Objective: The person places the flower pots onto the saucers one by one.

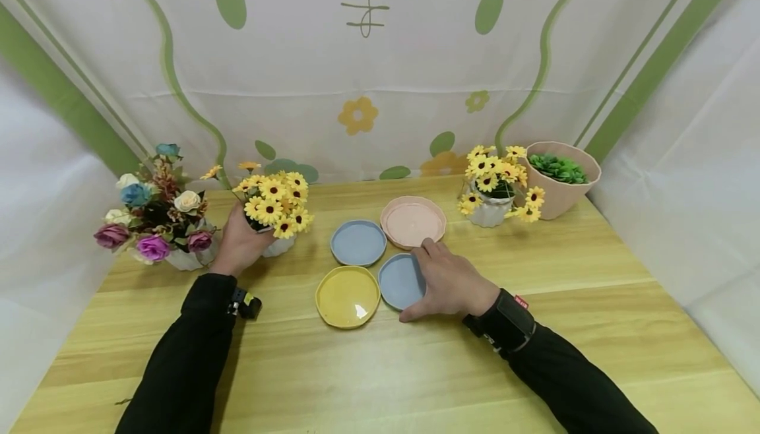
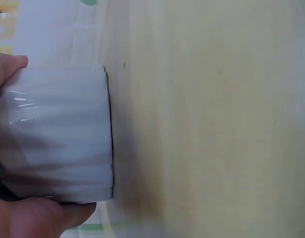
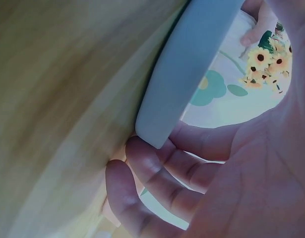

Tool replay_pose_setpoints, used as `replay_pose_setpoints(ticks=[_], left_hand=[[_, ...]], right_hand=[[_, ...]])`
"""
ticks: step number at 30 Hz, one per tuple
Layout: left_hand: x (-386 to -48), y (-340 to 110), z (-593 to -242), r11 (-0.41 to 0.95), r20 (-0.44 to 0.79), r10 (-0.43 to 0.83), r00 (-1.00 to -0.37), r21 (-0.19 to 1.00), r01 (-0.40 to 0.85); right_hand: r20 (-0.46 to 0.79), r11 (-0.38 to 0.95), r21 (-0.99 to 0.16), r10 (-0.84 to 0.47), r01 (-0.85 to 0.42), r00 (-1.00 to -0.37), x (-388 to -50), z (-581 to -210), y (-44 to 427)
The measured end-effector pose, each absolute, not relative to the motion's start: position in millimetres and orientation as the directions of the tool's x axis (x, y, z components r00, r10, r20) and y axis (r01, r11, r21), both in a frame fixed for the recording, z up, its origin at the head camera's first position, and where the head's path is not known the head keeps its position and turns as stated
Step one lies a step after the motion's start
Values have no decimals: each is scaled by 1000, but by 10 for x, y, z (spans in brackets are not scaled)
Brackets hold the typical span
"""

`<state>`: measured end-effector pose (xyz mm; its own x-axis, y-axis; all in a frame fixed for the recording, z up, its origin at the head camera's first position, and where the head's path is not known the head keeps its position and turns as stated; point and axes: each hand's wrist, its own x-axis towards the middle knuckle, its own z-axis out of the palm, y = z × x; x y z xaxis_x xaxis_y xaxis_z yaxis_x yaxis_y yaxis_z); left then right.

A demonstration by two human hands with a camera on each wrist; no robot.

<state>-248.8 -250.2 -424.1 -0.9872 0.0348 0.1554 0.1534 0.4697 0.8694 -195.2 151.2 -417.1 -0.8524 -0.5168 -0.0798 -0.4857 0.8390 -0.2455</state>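
Right of yellow plate [image 1: 343, 294]: blue plate [image 1: 399, 282], right hand [image 1: 449, 281] gripping its rim; beyond, left: white pot [image 1: 280, 247] (yellow-flowered), left hand [image 1: 240, 243] gripping.

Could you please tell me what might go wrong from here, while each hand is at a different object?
The left hand grips the white pot close beside the mixed flowers, so its knuckles could bump them.

The right hand holds the nearer blue dish by its edges. Sliding it might knock the pink dish or yellow dish close by.
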Motion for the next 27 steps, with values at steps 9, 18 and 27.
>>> replay_pose_setpoints(ticks=[9, 18, 27], left_hand=[[-2429, -2471, -4234, 424, 142, 94, -985, 890, 168], [-2355, -2457, -4240, 418, 166, 156, -974, 882, 217], [-2223, -2483, -4226, 465, 153, 199, -968, 855, 231]], right_hand=[[-84, 840, -252, -514, -481, -854, -1955, -4170, 1523], [-87, 843, -243, -511, -479, -855, -1960, -4155, 1529], [-95, 840, -249, -517, -482, -851, -1949, -4149, 1512]])
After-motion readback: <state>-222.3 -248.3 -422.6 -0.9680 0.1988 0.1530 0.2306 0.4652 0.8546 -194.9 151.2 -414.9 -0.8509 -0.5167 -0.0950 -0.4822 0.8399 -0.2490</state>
